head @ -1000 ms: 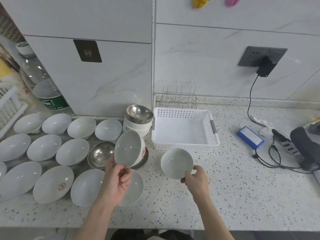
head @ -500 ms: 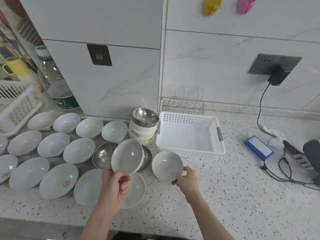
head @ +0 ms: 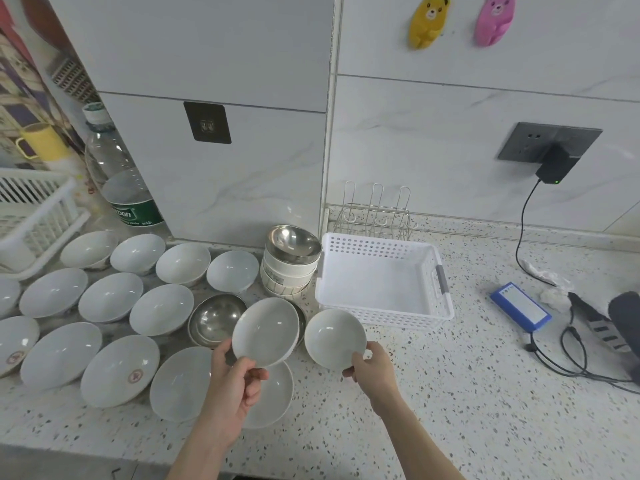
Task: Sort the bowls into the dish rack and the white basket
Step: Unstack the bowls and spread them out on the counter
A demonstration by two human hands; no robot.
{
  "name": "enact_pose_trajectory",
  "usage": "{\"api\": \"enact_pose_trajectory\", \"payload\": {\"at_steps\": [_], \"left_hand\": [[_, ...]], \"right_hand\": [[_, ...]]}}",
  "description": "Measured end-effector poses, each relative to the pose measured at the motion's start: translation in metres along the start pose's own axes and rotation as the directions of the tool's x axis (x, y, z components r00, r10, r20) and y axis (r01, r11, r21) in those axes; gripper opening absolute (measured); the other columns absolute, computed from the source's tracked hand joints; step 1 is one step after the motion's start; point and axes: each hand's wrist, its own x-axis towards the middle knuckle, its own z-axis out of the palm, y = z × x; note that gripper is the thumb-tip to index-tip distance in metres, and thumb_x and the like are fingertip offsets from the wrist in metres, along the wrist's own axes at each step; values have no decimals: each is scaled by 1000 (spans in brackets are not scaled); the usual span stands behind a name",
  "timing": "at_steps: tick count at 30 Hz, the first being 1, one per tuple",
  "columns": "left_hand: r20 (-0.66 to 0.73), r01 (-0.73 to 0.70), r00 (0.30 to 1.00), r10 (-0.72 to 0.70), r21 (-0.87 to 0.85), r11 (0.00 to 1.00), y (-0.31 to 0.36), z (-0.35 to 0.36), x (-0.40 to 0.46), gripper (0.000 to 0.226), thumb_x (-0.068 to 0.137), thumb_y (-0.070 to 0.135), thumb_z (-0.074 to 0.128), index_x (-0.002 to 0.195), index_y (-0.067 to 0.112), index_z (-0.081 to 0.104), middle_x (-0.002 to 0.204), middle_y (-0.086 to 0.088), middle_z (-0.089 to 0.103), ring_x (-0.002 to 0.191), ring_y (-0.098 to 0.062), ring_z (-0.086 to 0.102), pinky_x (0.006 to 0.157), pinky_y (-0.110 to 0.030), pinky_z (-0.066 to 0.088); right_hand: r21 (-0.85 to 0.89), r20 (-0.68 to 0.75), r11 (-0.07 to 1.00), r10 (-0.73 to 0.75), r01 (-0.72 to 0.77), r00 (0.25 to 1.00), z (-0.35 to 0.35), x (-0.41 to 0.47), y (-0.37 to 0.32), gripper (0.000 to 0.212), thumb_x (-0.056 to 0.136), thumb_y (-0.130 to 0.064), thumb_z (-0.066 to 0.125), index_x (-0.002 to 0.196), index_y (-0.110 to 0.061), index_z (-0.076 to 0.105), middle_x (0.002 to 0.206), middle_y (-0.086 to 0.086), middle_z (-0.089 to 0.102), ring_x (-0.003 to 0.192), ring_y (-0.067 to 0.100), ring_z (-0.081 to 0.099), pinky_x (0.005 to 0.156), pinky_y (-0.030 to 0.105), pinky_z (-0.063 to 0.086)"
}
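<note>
The white basket point(head: 381, 289) sits bare inside, the wire dish rack point(head: 375, 213) seemingly too, while the left hand point(head: 232, 386) and right hand point(head: 372, 368) each pinch one of two white bowls, the left bowl point(head: 265, 332) and the right bowl point(head: 334, 337).

- I see pale white bowls point(head: 110, 299) — two carry a red stamp.
- Steel bowl point(head: 214, 317), silver.
- Basket point(head: 381, 318), white with grey handle.
- Speckled counter point(head: 485, 410).
- Blue box point(head: 521, 306).
</note>
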Motion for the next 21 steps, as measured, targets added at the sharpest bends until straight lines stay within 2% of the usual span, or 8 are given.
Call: {"api": "enact_pose_trajectory", "payload": {"at_steps": [2,5,8,10,12,16,21], "left_hand": [[6,-1,1000,1,38,999,-2,-1,0,41,94,-4,43,115,31,48,57,-15,62,37,-10,36,33,-20,29],[38,-3,999,-2,128,992,-2,0,0,46,93,-3,46,120,34,48,59,-15,63,38,-11,36,35,-21,29],[109,-12,994,-13,230,973,0,2,-2,51,93,-1,46,122,40,46,60,-16,63,39,-12,33,37,-22,28],[163,-26,986,-25,306,952,1,4,-6,53,93,0,46,124,42,45,62,-17,64,40,-13,33,38,-23,28],[213,-36,976,-47,369,929,-1,9,-12,56,92,0,46,125,45,44,63,-16,66,41,-13,36,38,-23,29],[258,-24,961,-98,432,902,-15,20,-25,59,93,0,45,121,52,44,64,-17,68,41,-13,38,40,-24,32],[314,-25,935,-165,523,852,-32,25,-38,59,95,1,43,121,54,40,63,-15,69,41,-14,37,41,-24,32]], "right_hand": [[13,14,1000,1,-1,1000,-1,0,1,28,96,-18,50,124,-14,50,74,9,74,46,5,56,46,19,42],[14,22,1000,25,-25,999,-5,-3,1,36,99,-33,48,130,-15,47,76,7,75,51,9,52,46,20,40],[-82,-130,997,1,-12,992,-11,-11,4,39,100,-42,42,128,-18,52,72,0,73,62,9,58,51,24,41],[-71,-200,996,-71,58,977,-18,-19,9,30,99,-39,44,117,-21,60,67,-3,71,54,7,55,49,23,44],[-3,-160,991,-129,130,979,-26,-27,14,23,98,-35,49,106,-22,66,64,-1,71,45,4,47,47,21,42],[78,19,988,-139,137,990,-39,-43,23,28,100,-37,47,99,-21,70,65,6,72,41,3,42,62,25,42],[127,147,987,-112,94,983,-45,-52,33,31,101,-39,46,101,-21,70,68,11,73,39,8,35,45,17,35]]}}
